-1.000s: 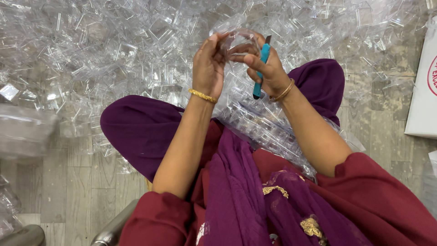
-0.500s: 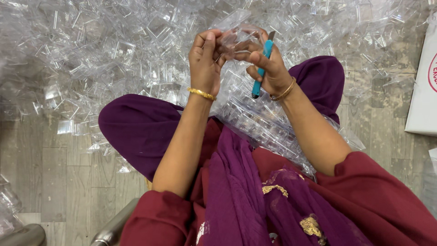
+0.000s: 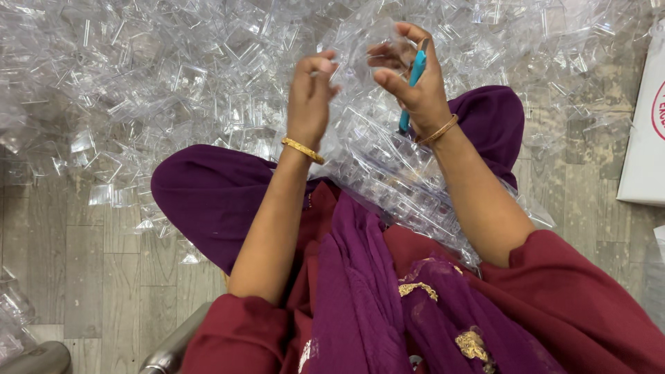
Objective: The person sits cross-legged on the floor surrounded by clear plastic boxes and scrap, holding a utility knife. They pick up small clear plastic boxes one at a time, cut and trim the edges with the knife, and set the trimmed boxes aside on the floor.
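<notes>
Clear piece (image 3: 377,52): being held up between both hands, above the lap.
Right hand (image 3: 415,83): fingers pinching the piece, a blue tool (image 3: 414,76) tucked in the palm.
Left hand (image 3: 309,104): fingertips closing on its near edge.
Risk: slick plastic could be slipping out; the tool tip is sitting close to fingers.
Floor (image 3: 76,263): grey planks, clear pieces heaping (image 3: 173,76) all around.
Lap: a bag of pieces (image 3: 402,187) resting there.

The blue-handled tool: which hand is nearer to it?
Right. The right hand grips the blue-handled tool against its palm, while the left hand is apart from it, across the clear plastic piece.
</notes>
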### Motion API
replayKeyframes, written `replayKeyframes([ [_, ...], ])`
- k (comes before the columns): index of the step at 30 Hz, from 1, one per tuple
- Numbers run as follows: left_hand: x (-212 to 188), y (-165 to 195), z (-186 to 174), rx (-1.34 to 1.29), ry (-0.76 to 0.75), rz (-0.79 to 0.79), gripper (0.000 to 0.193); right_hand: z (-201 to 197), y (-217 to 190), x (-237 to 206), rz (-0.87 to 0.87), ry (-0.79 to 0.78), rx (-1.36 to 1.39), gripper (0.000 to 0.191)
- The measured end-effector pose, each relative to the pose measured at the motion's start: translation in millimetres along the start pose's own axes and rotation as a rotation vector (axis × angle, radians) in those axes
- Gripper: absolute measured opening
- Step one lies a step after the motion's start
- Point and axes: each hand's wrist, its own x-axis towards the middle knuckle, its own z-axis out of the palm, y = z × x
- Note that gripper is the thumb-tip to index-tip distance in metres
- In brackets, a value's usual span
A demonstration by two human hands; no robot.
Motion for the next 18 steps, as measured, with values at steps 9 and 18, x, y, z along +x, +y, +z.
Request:
replayKeyframes([
  [9, -1, 49, -14, 0.563, -0.091, 0.577, 0.027, 5, -10, -5, -0.327, -0.021, -0.753, 0.097],
  [18, 8, 40, -12, 0.764, -0.041, 0.566, 0.013, 12, -16, -9, -0.321, -0.069, -0.875, 0.090],
])
